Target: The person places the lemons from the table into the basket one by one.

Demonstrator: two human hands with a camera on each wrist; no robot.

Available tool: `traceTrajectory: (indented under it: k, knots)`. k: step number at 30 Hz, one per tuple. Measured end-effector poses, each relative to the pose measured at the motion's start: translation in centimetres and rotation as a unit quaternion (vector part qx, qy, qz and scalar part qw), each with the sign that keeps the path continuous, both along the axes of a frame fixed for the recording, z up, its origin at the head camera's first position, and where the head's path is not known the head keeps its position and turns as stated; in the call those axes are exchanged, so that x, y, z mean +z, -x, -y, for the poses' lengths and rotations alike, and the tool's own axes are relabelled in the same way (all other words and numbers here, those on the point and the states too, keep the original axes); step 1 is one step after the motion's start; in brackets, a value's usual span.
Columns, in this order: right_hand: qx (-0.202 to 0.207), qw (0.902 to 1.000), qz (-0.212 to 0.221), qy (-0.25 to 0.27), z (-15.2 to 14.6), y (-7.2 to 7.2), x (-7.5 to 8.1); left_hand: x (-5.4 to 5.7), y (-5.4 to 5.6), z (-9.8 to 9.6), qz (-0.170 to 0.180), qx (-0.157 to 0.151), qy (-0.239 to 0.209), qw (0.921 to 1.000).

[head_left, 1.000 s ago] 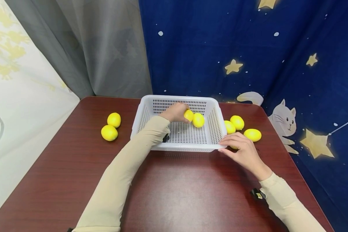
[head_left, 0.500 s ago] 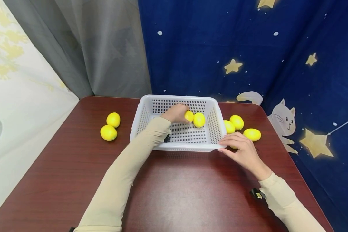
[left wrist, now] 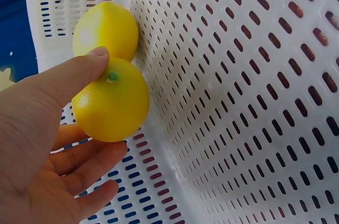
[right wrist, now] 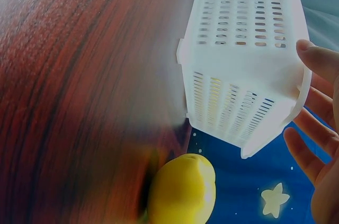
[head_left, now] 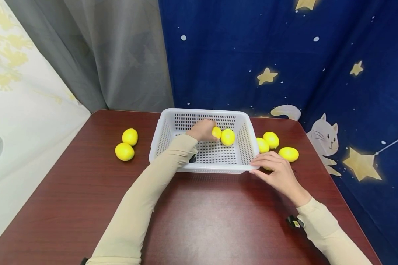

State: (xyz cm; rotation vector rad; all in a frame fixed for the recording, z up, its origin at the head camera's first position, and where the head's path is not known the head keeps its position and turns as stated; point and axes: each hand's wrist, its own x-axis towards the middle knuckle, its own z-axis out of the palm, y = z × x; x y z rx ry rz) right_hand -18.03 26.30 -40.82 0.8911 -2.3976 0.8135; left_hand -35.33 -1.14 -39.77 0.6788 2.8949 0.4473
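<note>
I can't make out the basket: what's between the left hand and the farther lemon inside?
Another lemon, which the left hand is holding; the head view shows this.

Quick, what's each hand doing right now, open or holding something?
Left hand: holding a lemon between thumb and fingers, inside the white basket.
Right hand: pinching the basket's rim at its near right corner.
</note>
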Motion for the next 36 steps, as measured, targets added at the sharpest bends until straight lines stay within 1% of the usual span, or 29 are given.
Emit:
traceTrajectory:
  k: [5, 9, 14, 21, 31, 36]
  knots:
    - [0.001, 1.0, -0.005, 0.0, -0.05, 0.07, -0.07, 0.11, -0.12, -0.1, 0.005, 0.008, 0.001, 1.0]
    - [0.001, 1.0, 0.0, 0.001, -0.03, 0.09, -0.08, 0.12, -0.17, -0.19, 0.013, 0.013, 0.006, 0.9998]
    - [0.001, 1.0, 0.001, 0.0, 0.03, 0.05, -0.02, 0.16, -0.27, -0.19, 0.01, 0.01, 0.015, 0.9998]
    - [-0.007, 0.9998, 0.016, -0.008, 0.01, -0.06, 0.18, 0.23, -0.38, -0.14, 0.004, 0.001, 0.024, 0.9997]
    - [-0.007, 0.9998, 0.014, -0.009, -0.07, 0.03, 0.08, 0.44, -0.64, -0.3, 0.016, 0.014, 0.023, 0.9995]
    - [-0.003, 0.9999, 0.009, -0.005, -0.04, -0.01, 0.05, 0.53, -0.77, -0.32, 0.015, 0.015, 0.025, 0.9995]
